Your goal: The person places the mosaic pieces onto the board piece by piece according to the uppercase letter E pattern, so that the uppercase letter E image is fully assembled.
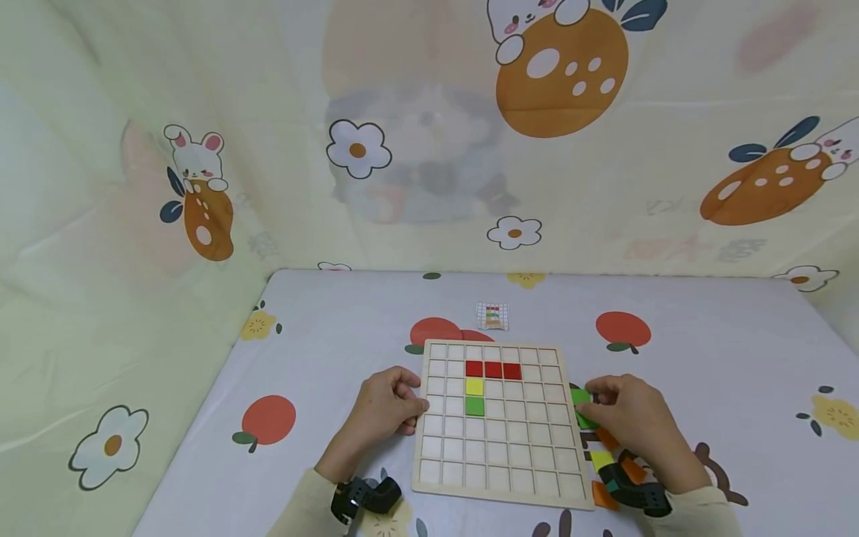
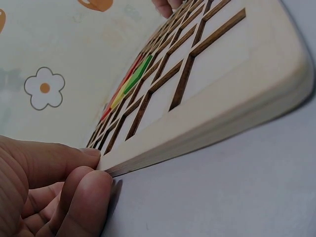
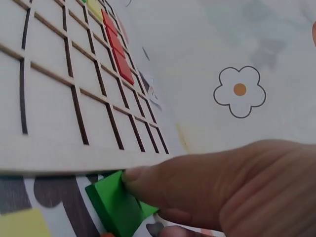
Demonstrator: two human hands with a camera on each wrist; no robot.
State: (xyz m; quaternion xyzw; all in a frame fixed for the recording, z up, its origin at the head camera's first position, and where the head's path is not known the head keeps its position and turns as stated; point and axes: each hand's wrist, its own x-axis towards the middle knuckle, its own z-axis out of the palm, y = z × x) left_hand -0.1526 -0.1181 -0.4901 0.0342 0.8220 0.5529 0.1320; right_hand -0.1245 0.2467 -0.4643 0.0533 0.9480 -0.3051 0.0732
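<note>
The left hand [image 1: 381, 406] grips the pale wooden grid board [image 1: 497, 431] at nine o'clock; the right hand [image 1: 636, 416] pinches a green square tile [image 3: 114, 207] at three o'clock, apparently picking; next likely calls for lifting.

This looks like a small curtained-off nook with a playroom air, though whether it stands inside a home, a nursery or a studio cannot be told. A pale yellowish sheet [image 1: 268, 89], creased and thin enough that faint shapes show through, hangs like walls behind and to the left of the desk [image 1: 349, 321]. Its prints are childlike: a white rabbit [image 1: 199, 168] hugging a spotted orange-brown fruit, and outlined white flowers [image 1: 359, 149]. The desk wears a white covering patterned with red fruit [image 1: 268, 419], and a wooden grid board [image 1: 493, 453] with coloured tiles [image 1: 493, 370] lies there
</note>
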